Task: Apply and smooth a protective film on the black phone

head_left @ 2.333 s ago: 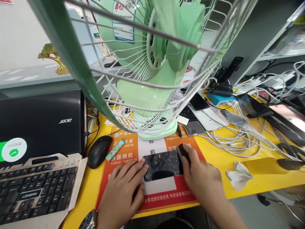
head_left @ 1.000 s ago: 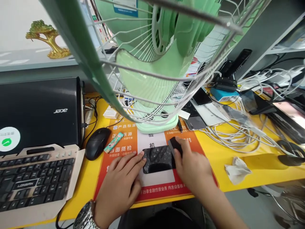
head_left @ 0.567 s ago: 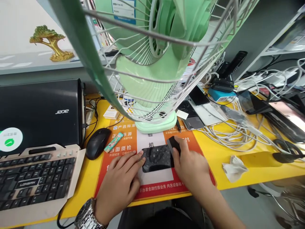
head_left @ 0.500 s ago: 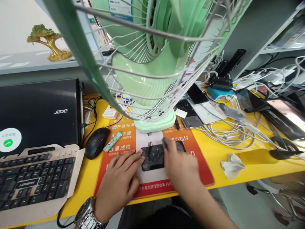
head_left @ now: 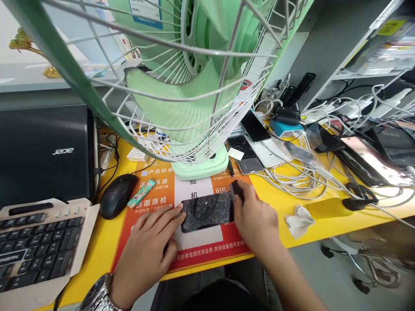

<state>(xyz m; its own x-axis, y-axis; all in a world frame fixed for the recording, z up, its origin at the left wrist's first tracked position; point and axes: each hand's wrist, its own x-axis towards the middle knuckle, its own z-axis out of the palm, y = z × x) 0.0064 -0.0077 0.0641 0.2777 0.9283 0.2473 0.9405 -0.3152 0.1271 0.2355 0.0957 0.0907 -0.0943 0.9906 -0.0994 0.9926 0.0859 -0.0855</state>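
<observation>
A dark phone (head_left: 207, 211) with a speckled, glossy face lies flat on an orange and red mat (head_left: 142, 224) at the desk's front edge. My left hand (head_left: 147, 248) rests on the mat, its fingertips pressing the phone's left end. My right hand (head_left: 256, 222) is at the phone's right end, its fingers closed on a small black block (head_left: 236, 190) held against the phone's face.
A large green fan (head_left: 194, 112) stands right behind the mat and overhangs it. To the left are a black mouse (head_left: 117, 201), a keyboard (head_left: 35, 246) and a laptop (head_left: 42, 151). Phones (head_left: 256, 149), a tangle of white cables (head_left: 301, 177) and a crumpled tissue (head_left: 298, 221) lie on the right.
My right hand slid the black block leftward over the phone's face, then back to its right end. My left hand kept its place. The view drifted left and down.
</observation>
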